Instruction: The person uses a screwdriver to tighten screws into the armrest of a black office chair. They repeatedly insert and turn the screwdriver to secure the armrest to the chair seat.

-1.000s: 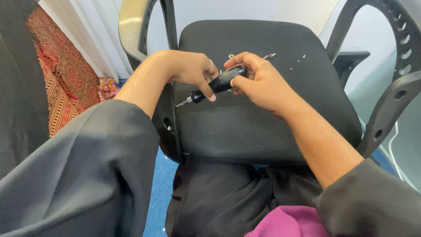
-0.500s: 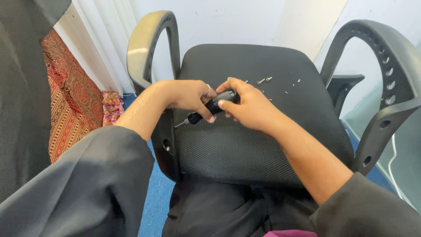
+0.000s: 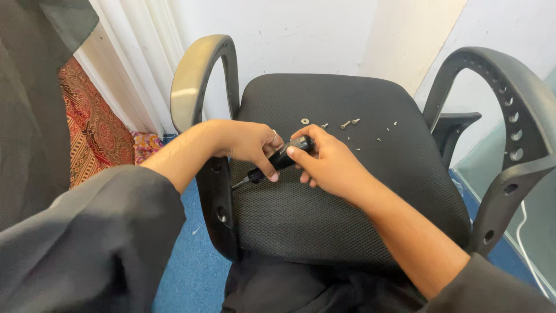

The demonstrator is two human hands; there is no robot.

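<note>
Two armrests, the left armrest (image 3: 200,81) and the right armrest (image 3: 509,110), hem in the black chair seat (image 3: 347,214); bare mesh lies open toward its front edge. The screwdriver (image 3: 277,161) lies over the seat's left side, its handle largely hidden by fingers. The left hand (image 3: 246,145) pinches near the tip; the right hand (image 3: 327,162) wraps the handle. Small screws (image 3: 347,123) lie behind.

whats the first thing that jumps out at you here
Two bare hands meet over the middle of a black mesh office chair seat, the left hand and right hand gripping a black screwdriver between them. Just beyond, small screws and a washer lie loose on the seat.
</note>
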